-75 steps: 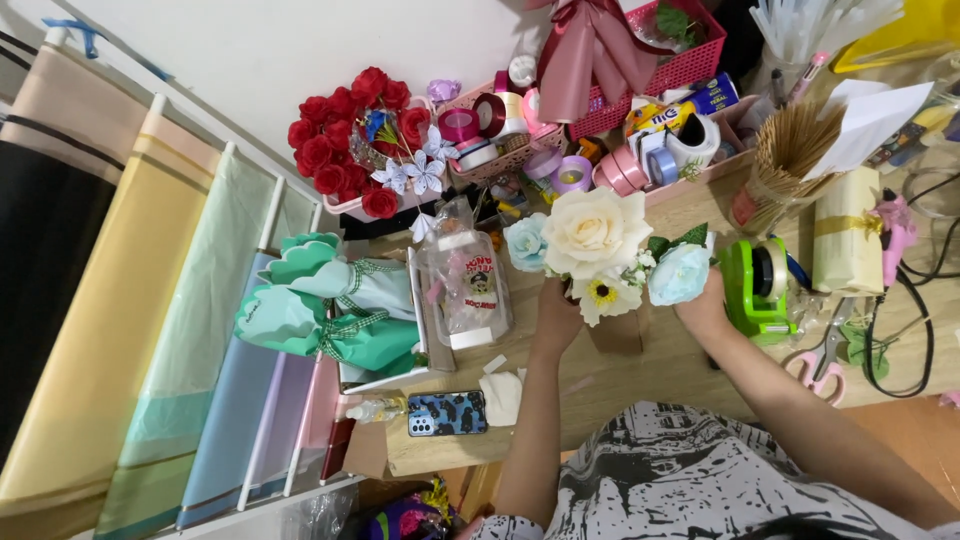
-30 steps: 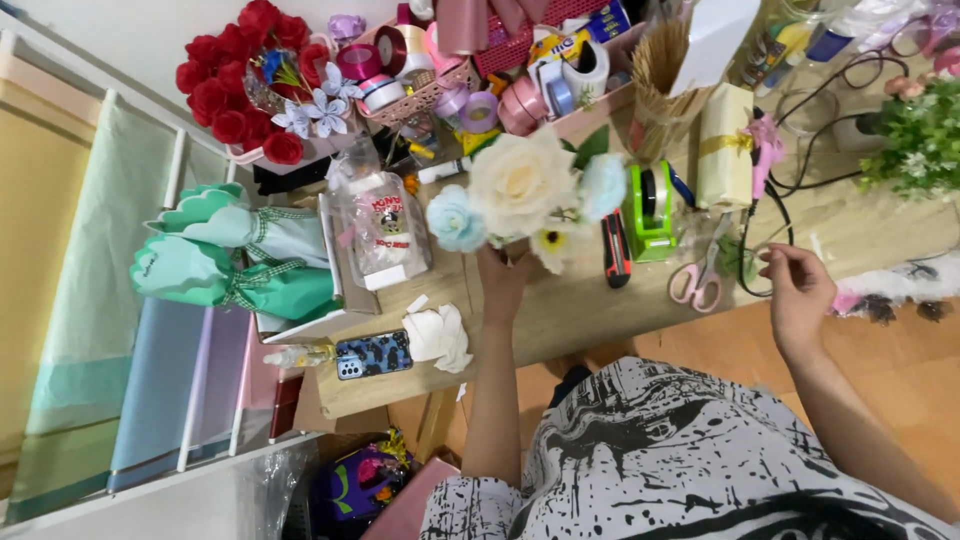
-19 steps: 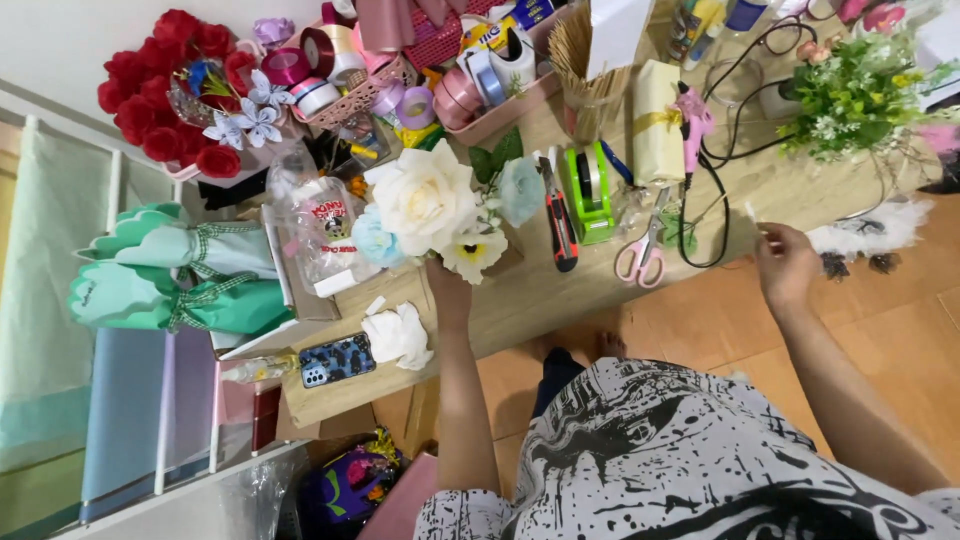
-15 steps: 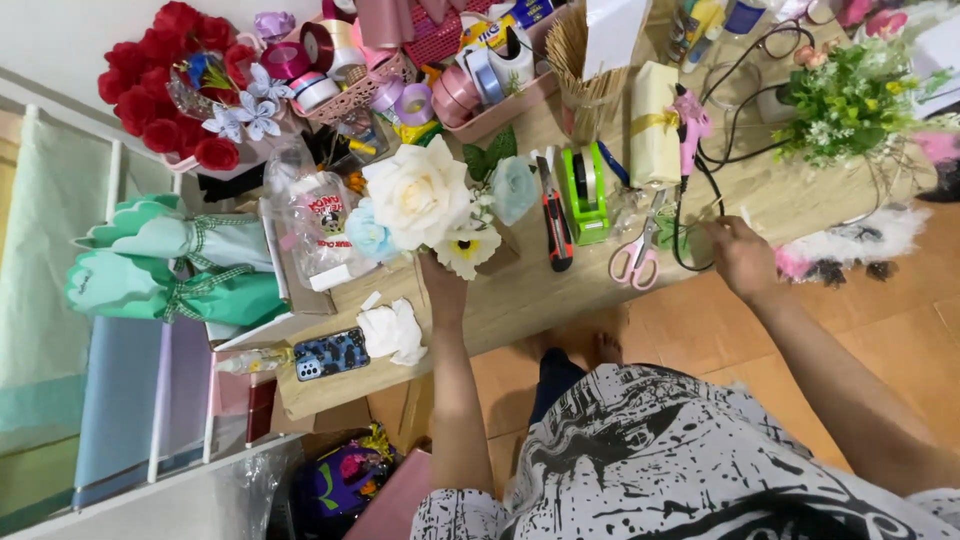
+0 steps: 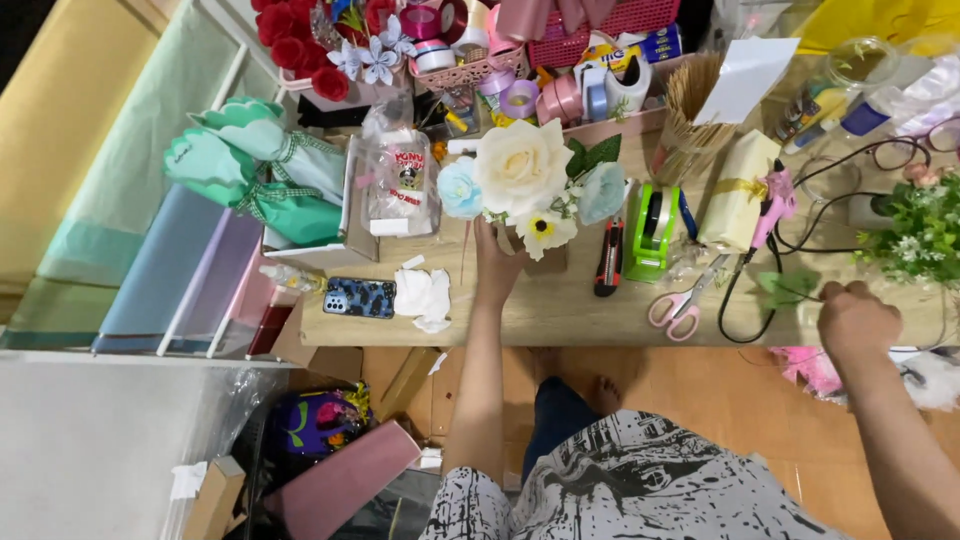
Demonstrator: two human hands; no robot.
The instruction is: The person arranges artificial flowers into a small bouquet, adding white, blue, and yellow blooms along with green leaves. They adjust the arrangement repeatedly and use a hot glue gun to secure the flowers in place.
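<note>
My left hand (image 5: pixel 497 272) grips the stems of a small bouquet (image 5: pixel 524 177) over the wooden table (image 5: pixel 560 312): a large cream rose, pale blue flowers and a small yellow-centred white flower. My right hand (image 5: pixel 855 318) is closed at the table's right end, pinching a thin green stem with leaves (image 5: pixel 787 290), beside a bunch of green foliage with small flowers (image 5: pixel 925 230). Pink-handled scissors (image 5: pixel 680 305) lie between the two hands.
A green tape dispenser (image 5: pixel 652 230), a red-black cutter (image 5: pixel 608 258), a pink glue gun (image 5: pixel 772 205) with black cord, a phone (image 5: pixel 359 297), crumpled tissue (image 5: pixel 424 296), a jar of sticks (image 5: pixel 685 125), ribbon rolls (image 5: pixel 520 98), red roses (image 5: pixel 290 40), paper rolls (image 5: pixel 150 240).
My right hand left the bouquet and reached right along the table edge, closing on a green stem. The view swung right; the left hand kept holding the bouquet.
</note>
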